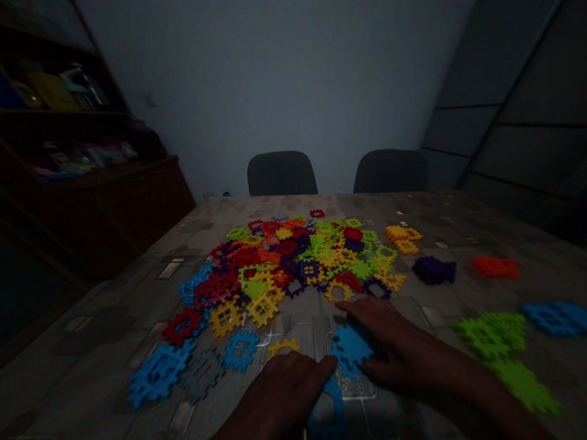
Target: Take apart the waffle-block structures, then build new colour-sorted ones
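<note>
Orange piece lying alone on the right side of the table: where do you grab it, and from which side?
Judging by its pose, the orange piece lies flat on the table, apart from the purple piece to its left. Best guess: come from above with the right hand, pinching two opposite toothed edges; bare table surrounds it. Dim light hides finer detail.

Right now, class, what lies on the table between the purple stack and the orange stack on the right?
In the head view, only bare patterned table lies between the purple stack and the orange stack; no loose piece sits in that gap.
</note>
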Motion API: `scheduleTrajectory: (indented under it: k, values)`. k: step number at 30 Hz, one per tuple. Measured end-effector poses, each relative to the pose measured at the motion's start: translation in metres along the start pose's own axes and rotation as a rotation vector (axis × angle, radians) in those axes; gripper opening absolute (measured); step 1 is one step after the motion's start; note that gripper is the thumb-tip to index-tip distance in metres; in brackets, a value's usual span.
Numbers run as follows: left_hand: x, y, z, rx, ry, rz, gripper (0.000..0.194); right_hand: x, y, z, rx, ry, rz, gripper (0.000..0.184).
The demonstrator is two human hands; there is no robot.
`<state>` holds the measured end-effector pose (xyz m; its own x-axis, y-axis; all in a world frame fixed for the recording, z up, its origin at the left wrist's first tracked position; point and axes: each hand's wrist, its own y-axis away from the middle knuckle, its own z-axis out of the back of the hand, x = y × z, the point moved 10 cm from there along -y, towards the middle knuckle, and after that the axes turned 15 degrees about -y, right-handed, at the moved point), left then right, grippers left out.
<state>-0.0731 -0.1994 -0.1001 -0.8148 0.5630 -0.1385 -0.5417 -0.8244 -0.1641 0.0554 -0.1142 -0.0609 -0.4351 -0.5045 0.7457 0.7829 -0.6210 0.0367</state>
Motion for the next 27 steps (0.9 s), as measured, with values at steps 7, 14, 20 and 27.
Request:
scheduleTrajectory:
  k: [7, 14, 20, 27]
  values:
    - [0.001, 0.000, -0.005, 0.017, -0.019, 0.013, 0.123, 0.010, -0.001, -0.015, 0.124, -0.047, 0.033, 0.090]
    - [-0.001, 0.001, -0.003, -0.022, -0.035, 0.001, 0.120, 0.007, -0.002, -0.019, 0.151, -0.055, 0.015, 0.091]
    - [-0.003, -0.001, 0.001, -0.032, -0.015, -0.002, 0.116, 0.017, -0.005, -0.017, 0.119, 0.002, 0.038, 0.089]
    - [-0.002, 0.000, 0.008, -0.017, 0.005, 0.014, 0.119, 0.024, -0.002, -0.011, 0.088, 0.004, 0.053, 0.090]
